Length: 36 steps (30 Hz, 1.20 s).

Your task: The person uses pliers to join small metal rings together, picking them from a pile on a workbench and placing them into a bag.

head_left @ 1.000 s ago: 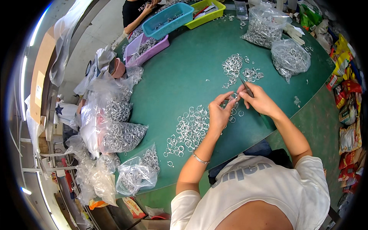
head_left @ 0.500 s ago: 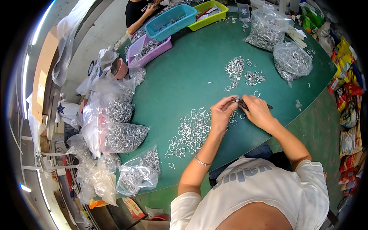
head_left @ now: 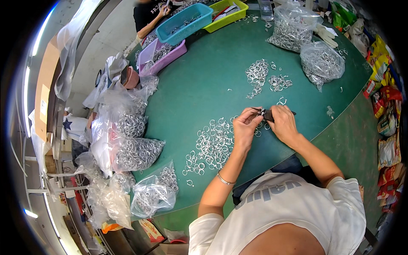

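Observation:
My right hand point(head_left: 284, 124) is closed around a slim dark hand tool point(head_left: 268, 115); one end of it sticks out past the knuckles, and its exact kind is unclear. Against it, my left hand point(head_left: 244, 128) pinches a small silvery metal ring point(head_left: 262, 112), mostly covered by the fingers. A loose spread of silvery rings point(head_left: 214, 142) lies on the green table beside my left wrist. Beyond my hands sit a smaller heap of ring pieces point(head_left: 256, 72) and another cluster point(head_left: 279, 83). One open ring point(head_left: 281, 100) lies just past my right hand.
Clear bags of rings stand at left point(head_left: 138, 153), front left point(head_left: 154, 195) and far right point(head_left: 321, 63). Blue point(head_left: 182, 32), green point(head_left: 227, 24) and purple point(head_left: 170, 59) baskets are at the back. Another person's arm point(head_left: 149, 27) shows there. The green table point(head_left: 199, 89) curves around me.
The dark tool has turned a little in my right hand, and more of it shows between my hands. The other person's hand at the back has shifted. The whole view has moved slightly.

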Motion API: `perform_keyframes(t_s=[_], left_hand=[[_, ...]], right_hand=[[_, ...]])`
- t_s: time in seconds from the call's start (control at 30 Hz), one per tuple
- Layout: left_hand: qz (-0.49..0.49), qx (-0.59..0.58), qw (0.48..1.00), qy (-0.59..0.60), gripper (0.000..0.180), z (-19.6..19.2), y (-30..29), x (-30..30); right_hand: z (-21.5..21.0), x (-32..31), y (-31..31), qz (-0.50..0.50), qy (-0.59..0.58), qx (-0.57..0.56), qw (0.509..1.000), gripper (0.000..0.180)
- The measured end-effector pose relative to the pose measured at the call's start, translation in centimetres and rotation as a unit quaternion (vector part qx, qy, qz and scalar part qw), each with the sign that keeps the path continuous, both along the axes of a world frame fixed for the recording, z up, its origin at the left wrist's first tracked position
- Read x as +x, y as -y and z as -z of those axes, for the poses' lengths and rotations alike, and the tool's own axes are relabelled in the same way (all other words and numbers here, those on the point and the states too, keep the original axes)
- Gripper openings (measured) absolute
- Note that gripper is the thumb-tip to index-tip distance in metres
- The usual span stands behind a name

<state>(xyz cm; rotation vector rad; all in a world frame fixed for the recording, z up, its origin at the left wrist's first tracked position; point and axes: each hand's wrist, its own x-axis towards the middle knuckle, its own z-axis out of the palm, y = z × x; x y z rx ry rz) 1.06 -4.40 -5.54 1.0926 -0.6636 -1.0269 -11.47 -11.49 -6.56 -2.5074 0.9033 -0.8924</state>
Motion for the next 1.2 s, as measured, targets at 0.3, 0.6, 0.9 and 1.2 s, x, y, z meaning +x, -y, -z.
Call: perform_keyframes(t_s=[0.3, 0.6, 0.9, 1.2], left_hand=[[-0.001, 0.008, 1.0, 0.017, 0.019, -0.3, 0.1, 0.1], [-0.006, 0.0, 1.0, 0.002, 0.015, 0.0, 0.5, 0.1], [-0.04, -0.013, 0.996, -0.079, 0.018, -0.4, 0.6, 1.1], [-0.065, -0.032, 0.987, 0.145, 0.015, -3.0, 0.6, -0.3]], right_hand=[[-0.6, -0.1, 0.5, -0.021, -0.005, -0.013, 1.0, 0.029], [-1.4, -0.4, 1.0, -0.021, -0.052, 0.008, 0.998, 0.026], [-5.1, -1.7, 3.1, -0.091, 0.047, 0.436, 0.894, 0.029], [-4.3, -0.3, 2.5, -0.173, 0.244, 0.786, 0.542, 0.015]])
